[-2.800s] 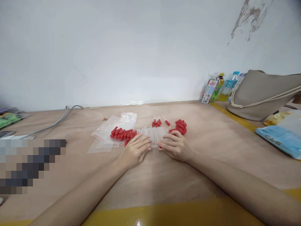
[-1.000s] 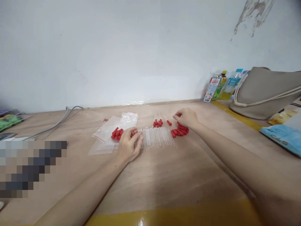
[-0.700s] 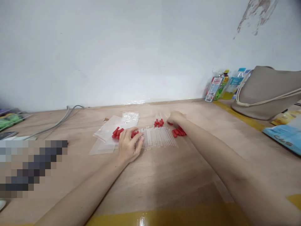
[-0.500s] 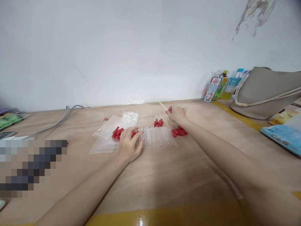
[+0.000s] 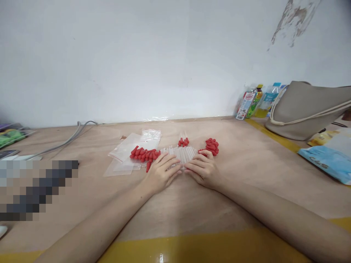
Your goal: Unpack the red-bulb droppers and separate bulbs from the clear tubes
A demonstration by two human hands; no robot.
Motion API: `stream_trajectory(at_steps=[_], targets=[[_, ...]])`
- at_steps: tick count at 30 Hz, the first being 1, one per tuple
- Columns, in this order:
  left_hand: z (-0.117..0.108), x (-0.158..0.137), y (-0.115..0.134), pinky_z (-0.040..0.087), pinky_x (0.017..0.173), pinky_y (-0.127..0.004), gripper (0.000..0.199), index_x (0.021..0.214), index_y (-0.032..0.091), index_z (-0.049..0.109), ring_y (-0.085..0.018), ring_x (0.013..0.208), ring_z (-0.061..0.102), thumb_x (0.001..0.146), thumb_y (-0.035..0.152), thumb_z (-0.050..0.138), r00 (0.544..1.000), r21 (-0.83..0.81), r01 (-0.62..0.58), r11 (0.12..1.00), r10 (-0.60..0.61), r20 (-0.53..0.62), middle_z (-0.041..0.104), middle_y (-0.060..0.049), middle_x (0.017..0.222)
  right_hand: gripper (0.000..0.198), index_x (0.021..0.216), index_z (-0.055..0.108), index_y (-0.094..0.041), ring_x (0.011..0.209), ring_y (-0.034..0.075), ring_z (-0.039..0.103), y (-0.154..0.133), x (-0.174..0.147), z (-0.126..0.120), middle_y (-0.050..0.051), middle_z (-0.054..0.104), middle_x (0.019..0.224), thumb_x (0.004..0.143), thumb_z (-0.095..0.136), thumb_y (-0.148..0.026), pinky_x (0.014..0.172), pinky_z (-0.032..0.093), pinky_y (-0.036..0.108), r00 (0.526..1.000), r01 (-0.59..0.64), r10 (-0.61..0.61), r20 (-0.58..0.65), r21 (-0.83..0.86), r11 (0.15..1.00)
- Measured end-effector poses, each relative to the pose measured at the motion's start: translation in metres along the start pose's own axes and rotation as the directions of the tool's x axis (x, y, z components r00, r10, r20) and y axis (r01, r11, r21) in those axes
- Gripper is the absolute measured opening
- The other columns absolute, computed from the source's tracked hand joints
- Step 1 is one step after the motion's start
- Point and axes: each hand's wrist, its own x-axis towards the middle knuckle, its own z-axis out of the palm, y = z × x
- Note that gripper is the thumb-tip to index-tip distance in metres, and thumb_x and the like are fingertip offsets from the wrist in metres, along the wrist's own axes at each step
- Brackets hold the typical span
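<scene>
A row of clear thin tubes (image 5: 182, 156) lies side by side on the wooden table in front of me. My left hand (image 5: 164, 171) rests over the left end of the row, fingers stretched out and apart. Over the right end lies my right hand (image 5: 204, 168), its fingers extended onto the tubes. Many red rubber bulbs (image 5: 144, 154) are heaped beside my left hand, one loose bulb (image 5: 148, 167) lying nearer to me. Another heap of red bulbs (image 5: 212, 146) touches or nearly touches my right fingers. Behind the row stand out several droppers (image 5: 183, 140), tubes fitted with red bulbs.
Clear plastic zip bags (image 5: 126, 146) lie under and behind the left bulbs. A grey cable (image 5: 74, 136) runs across the table's left. At the right are a carton (image 5: 245, 106), bottles (image 5: 267, 104), a grey bag (image 5: 309, 109) and a blue packet (image 5: 326, 164).
My right hand has come down from behind the row, where it held a thin pale tube, onto the row's right end. My left hand has slid right, uncovering more red bulbs.
</scene>
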Motion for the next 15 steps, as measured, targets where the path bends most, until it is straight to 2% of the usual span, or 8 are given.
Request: stream_trajectory(at_steps=[5,15], targets=[[0.0031,-0.003,0.0013,0.044,0.091,-0.035,0.012,0.092,0.016,0.059,-0.016,0.092,0.06,0.081,0.016,0.054,0.999,-0.068,0.012,0.998,-0.014,-0.031,0.067,-0.004,0.088,0.01,0.088,0.061,-0.022,0.072,0.012,0.055,0.0009,-0.0003,0.0015,-0.003,0.068,0.073,0.08,0.057,-0.024,0.081,0.031,0.036,0.999,0.041,-0.041,0.017,0.009,0.999],[0.0002,-0.0063,0.0006,0.042,0.095,-0.039,0.013,0.091,0.018,0.059,-0.016,0.095,0.06,0.082,0.015,0.05,1.0,-0.095,-0.009,0.995,0.009,0.0,0.068,-0.004,0.09,0.013,0.092,0.061,-0.025,0.076,0.012,0.058,-0.0009,-0.0031,-0.0031,-0.005,0.069,0.075,0.08,0.057,-0.024,0.081,0.029,0.037,0.997,0.074,-0.074,0.022,-0.021,0.997]])
